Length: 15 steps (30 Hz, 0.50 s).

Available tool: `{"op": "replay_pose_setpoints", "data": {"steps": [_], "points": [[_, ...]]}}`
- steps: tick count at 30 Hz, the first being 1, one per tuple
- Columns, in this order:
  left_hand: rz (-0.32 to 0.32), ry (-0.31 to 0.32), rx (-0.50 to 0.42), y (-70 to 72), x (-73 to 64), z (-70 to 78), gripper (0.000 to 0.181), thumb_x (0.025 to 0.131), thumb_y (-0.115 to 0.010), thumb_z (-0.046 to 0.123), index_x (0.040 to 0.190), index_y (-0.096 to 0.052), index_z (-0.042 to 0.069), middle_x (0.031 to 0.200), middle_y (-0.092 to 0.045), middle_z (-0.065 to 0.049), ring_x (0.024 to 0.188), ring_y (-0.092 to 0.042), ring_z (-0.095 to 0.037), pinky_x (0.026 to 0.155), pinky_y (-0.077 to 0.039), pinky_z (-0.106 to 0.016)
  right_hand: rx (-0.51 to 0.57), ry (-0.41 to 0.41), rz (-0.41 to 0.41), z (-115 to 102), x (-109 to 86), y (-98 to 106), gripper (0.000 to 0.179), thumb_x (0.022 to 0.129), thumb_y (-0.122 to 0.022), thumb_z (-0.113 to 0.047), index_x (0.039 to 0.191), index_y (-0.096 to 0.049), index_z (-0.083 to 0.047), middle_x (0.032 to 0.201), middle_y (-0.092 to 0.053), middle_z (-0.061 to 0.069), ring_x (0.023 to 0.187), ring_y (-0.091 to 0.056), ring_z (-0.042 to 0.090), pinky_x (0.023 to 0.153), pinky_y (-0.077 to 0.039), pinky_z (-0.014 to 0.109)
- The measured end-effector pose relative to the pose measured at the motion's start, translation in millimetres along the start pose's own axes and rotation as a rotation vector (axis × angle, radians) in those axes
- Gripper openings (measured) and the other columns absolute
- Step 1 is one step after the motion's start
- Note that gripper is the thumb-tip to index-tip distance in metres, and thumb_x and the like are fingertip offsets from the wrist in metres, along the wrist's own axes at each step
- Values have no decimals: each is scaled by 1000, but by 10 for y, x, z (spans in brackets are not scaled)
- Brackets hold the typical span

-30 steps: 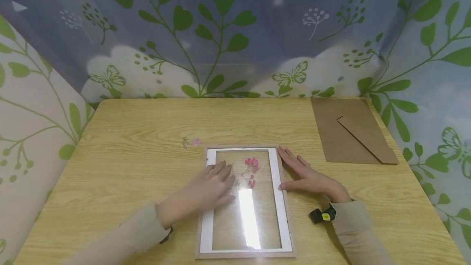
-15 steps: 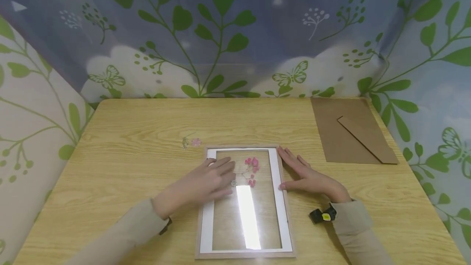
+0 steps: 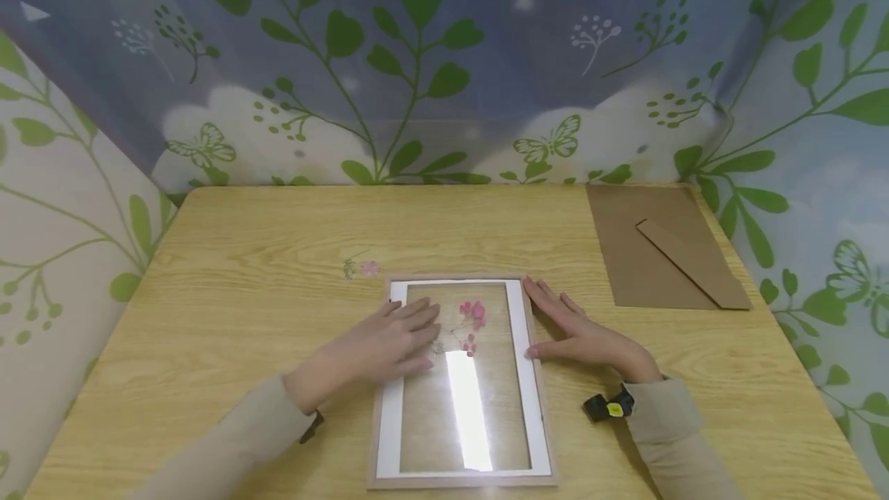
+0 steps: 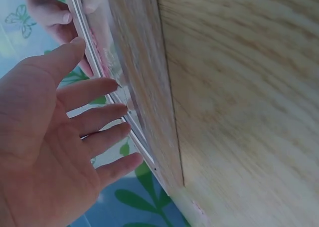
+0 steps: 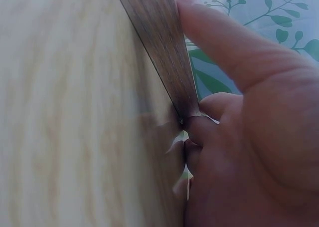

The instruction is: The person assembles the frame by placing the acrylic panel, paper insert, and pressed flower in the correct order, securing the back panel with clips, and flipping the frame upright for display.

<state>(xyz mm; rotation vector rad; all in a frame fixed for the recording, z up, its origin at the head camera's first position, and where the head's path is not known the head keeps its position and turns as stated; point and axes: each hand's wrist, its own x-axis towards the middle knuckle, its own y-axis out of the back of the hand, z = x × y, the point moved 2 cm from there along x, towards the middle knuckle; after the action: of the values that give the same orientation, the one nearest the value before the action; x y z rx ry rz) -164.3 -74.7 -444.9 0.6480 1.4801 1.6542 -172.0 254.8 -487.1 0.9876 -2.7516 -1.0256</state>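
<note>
A wooden picture frame [image 3: 380, 438] with white inner borders and a clear pane lies flat on the table. Across its upper left side reaches my left hand [image 3: 382, 342], fingers extended and spread, tips over the pane beside a pressed pink flower spray [image 3: 475, 313] with thin stems. In the left wrist view the fingertips [image 4: 119, 110] come down just behind the frame's near edge. My right hand [image 3: 579, 334] rests against the frame's right side, its thumb at the white border. The right wrist view has its thumb [image 5: 214, 32] along the frame's wooden side [image 5: 159, 42].
Beyond the frame's upper left corner lie a pale pink pressed flower [image 3: 370, 268] and a small green sprig [image 3: 349, 267]. A brown backing board [image 3: 625, 253] with a stand leg [image 3: 687, 265] is at the back right. Patterned curtains [image 3: 417, 137] border the table [image 3: 229, 292].
The left hand has drawn slightly back to the left. The pink flower spray has shifted a little left and nearer to me on the pane. The right hand stays still.
</note>
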Motion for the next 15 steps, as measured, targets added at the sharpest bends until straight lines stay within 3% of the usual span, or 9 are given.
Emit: {"op": "replay_pose_setpoints", "data": {"steps": [6,10,12,15], "points": [[36,-57,24,1,7,36,54,102,-50,42,147,-48,10,155,-34,-19,145,-26,-39,111,-29,-62,8,3,4,-18,-5,14,101,90,-73,-36,161,-2,-18,166,2,7,151,8,28,117,9,57],[57,-74,48,10,64,95,52,102,-52,40,141,-53,7,153,-39,-20,144,-30,-40,111,-32,-60,2,7,7,7,1,9,101,90,-73,-36,161,-3,-19,166,2,7,151,7,28,117,9,57],[109,-84,80,8,106,116,45,101,-55,37,132,-60,5,145,-48,-20,138,-39,-39,108,-38,-56,2,7,6,18,3,2,101,90,-73,-35,161,-3,-19,166,2,7,151,8,28,117,9,57],[240,-73,100,20,197,131,25,97,-60,25,110,-69,5,122,-63,-16,117,-56,-33,95,-51,-45,6,8,6,16,-1,2,101,90,-73,-35,161,-2,-19,166,2,6,151,8,27,117,9,57]]}}
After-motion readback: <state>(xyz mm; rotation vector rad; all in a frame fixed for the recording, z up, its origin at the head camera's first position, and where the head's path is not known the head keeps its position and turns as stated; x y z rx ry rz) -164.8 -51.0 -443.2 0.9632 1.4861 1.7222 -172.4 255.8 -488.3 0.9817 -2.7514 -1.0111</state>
